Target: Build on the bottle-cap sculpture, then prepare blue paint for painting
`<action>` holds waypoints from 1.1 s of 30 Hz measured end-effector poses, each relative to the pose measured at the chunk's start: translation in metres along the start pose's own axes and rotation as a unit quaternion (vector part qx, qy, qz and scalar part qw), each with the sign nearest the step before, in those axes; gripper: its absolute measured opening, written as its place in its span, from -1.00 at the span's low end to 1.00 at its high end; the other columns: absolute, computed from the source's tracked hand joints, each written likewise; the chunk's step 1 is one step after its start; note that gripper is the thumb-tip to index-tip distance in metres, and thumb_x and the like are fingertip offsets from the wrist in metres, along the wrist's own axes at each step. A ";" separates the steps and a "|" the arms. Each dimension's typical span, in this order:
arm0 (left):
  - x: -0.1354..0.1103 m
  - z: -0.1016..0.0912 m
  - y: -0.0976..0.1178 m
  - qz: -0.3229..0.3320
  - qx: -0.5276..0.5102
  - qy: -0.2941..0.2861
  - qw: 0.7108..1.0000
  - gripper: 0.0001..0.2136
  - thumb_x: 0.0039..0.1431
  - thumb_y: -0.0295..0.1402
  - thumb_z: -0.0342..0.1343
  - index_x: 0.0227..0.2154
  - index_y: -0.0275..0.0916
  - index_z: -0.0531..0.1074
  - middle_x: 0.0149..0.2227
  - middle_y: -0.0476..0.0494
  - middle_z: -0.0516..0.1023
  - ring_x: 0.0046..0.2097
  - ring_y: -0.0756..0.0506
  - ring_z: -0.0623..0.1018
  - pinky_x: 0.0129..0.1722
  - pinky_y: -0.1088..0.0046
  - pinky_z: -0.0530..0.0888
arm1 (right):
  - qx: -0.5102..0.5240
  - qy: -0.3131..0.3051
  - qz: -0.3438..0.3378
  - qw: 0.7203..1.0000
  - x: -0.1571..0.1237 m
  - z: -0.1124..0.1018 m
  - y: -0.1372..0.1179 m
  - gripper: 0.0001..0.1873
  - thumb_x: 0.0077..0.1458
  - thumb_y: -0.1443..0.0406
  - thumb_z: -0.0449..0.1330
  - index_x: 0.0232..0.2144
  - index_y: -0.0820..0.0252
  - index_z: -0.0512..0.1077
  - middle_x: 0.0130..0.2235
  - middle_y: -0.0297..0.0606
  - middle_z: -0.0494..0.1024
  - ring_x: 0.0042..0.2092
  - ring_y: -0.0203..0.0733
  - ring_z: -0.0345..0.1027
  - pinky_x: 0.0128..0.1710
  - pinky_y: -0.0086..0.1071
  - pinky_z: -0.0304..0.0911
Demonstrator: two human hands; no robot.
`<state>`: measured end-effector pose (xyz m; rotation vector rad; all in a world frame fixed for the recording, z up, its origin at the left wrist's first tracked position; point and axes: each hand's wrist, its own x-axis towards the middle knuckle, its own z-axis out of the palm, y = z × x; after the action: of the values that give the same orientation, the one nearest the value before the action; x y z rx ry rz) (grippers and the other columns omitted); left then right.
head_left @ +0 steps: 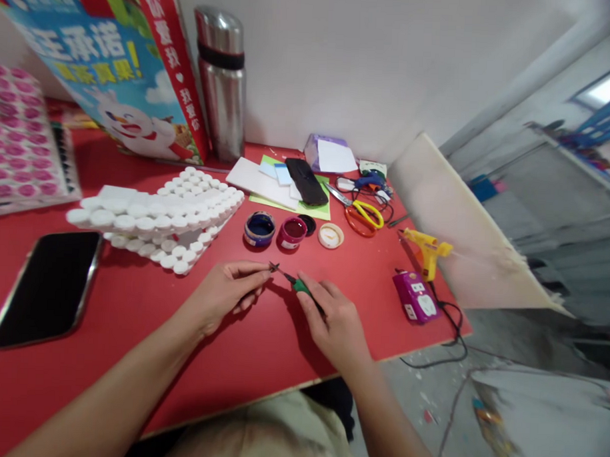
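Between thumb and forefinger, my left hand (235, 289) pinches a small dark piece (273, 267), too small to identify. My right hand (332, 316) is closed round the green handle of a thin-tipped tool (301, 286) that resembles a small screwdriver or brush. Its tip points left and meets or nearly meets the dark piece. Just beyond my hands stand two open jars, one of dark blue paint (259, 229) and one of dark red paint (291, 233). A white lid (331, 236) and a black lid (308, 224) lie beside them.
White boards covered with round caps (155, 213) sit left of the jars, near a phone (47, 289). Scissors (363, 217), a yellow glue gun (427, 249) and a purple power socket block (416, 298) lie right. A steel flask (222, 85) and a printed box (125, 69) stand behind.
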<state>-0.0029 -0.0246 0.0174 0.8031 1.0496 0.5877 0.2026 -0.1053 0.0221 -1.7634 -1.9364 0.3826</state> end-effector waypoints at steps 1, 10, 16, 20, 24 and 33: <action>0.000 0.000 0.000 0.002 -0.001 -0.001 1.000 -0.56 0.01 -0.05 0.41 -0.21 -0.33 0.63 -0.58 0.04 0.40 -0.66 0.13 0.22 -0.67 0.59 0.17 | -0.001 0.000 0.004 1.000 0.000 0.000 0.001 -0.56 0.43 0.19 0.05 0.21 0.20 0.49 -0.15 -0.06 0.62 -0.18 -0.12 0.56 -0.14 -0.29 0.48; -0.001 0.000 0.002 0.009 0.027 0.005 1.000 -0.57 -0.01 -0.05 0.41 -0.24 -0.35 0.64 -0.61 0.01 0.43 -0.66 0.09 0.30 -0.68 0.57 0.26 | 0.000 0.003 0.009 1.000 -0.001 -0.002 0.003 -0.56 0.43 0.17 0.05 0.21 0.19 0.50 -0.17 -0.07 0.61 -0.22 -0.14 0.54 -0.19 -0.31 0.47; 0.001 -0.001 0.000 0.017 0.022 0.013 1.000 -0.53 -0.06 -0.08 0.44 -0.19 -0.36 0.66 -0.62 -0.01 0.46 -0.65 0.06 0.34 -0.66 0.52 0.35 | -0.005 0.005 0.007 1.000 0.000 -0.001 0.003 -0.56 0.43 0.17 0.05 0.20 0.19 0.50 -0.18 -0.08 0.61 -0.23 -0.13 0.55 -0.19 -0.31 0.47; 0.001 -0.001 0.000 0.012 0.024 0.014 1.000 -0.50 -0.07 -0.08 0.45 -0.14 -0.36 0.66 -0.60 -0.02 0.47 -0.64 0.06 0.33 -0.65 0.52 0.34 | -0.002 0.010 0.011 1.000 0.000 -0.002 0.004 -0.56 0.43 0.18 0.06 0.19 0.22 0.51 -0.19 -0.08 0.60 -0.25 -0.13 0.54 -0.22 -0.32 0.46; 0.000 0.000 0.002 0.028 0.020 0.018 0.999 -0.52 -0.04 -0.03 0.43 -0.22 -0.36 0.66 -0.60 0.02 0.42 -0.62 0.10 0.27 -0.66 0.58 0.25 | 0.007 0.003 0.000 1.000 0.001 -0.002 0.001 -0.56 0.43 0.18 0.06 0.20 0.21 0.50 -0.16 -0.07 0.61 -0.20 -0.13 0.55 -0.16 -0.30 0.47; 0.000 0.001 0.002 0.017 0.022 0.023 0.999 -0.54 -0.08 -0.06 0.44 -0.27 -0.37 0.63 -0.62 -0.01 0.46 -0.63 0.04 0.38 -0.63 0.53 0.35 | -0.002 0.004 0.007 1.000 0.000 -0.003 0.002 -0.56 0.43 0.18 0.05 0.20 0.21 0.50 -0.19 -0.09 0.60 -0.24 -0.15 0.54 -0.19 -0.33 0.46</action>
<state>-0.0021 -0.0239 0.0199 0.8517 1.0963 0.6167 0.2056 -0.1057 0.0237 -1.7791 -1.9216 0.3762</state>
